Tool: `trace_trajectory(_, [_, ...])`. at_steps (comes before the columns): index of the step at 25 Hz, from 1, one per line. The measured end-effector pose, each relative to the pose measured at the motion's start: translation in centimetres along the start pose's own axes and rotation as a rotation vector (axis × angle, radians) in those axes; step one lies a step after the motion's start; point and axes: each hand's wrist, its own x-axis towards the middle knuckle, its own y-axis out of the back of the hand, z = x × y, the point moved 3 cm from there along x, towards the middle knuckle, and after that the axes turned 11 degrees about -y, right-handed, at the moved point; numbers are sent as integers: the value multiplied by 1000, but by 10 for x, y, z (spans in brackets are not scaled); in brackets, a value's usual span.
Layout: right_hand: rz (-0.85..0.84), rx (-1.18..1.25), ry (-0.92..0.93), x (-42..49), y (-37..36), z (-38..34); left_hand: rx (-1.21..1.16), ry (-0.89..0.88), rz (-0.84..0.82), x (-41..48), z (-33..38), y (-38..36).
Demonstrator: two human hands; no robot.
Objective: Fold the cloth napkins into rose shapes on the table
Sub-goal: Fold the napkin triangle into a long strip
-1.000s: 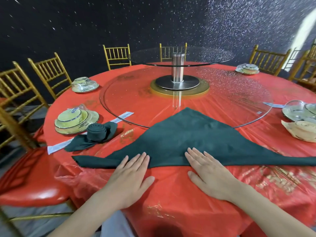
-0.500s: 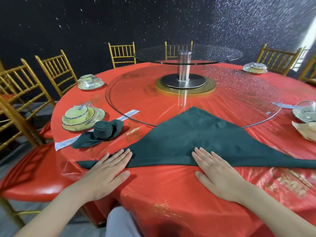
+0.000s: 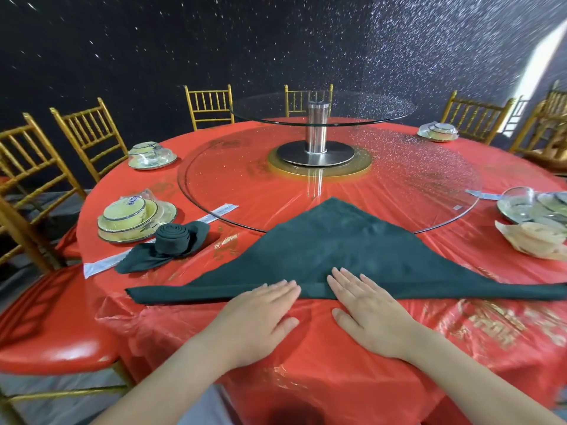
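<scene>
A dark green cloth napkin (image 3: 331,250) lies flat as a wide triangle on the red table (image 3: 352,357), its long folded edge toward me and its tip on the glass turntable's rim. My left hand (image 3: 260,314) and my right hand (image 3: 368,308) rest palm down side by side at the middle of that long edge, fingers flat, fingertips on the cloth. To the left sits a second green napkin (image 3: 171,240), rolled into a rose shape with loose tails.
A glass turntable (image 3: 399,185) with a raised upper tier on a steel post (image 3: 317,130) fills the table's centre. Wrapped dish sets (image 3: 132,216) stand at the left, another at the right (image 3: 534,207), with a beige napkin (image 3: 530,240). Gold chairs ring the table.
My left hand slid right along the napkin's near edge from the left corner to the middle, beside my right hand. The camera shifted slightly.
</scene>
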Motion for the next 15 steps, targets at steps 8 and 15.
trace_trajectory(8, [285,26,-60,-20,26,50,48,12,161,29,-5,0])
trace_trajectory(15, [357,-1,-126,-37,33,70,58,29,131,43,2,11])
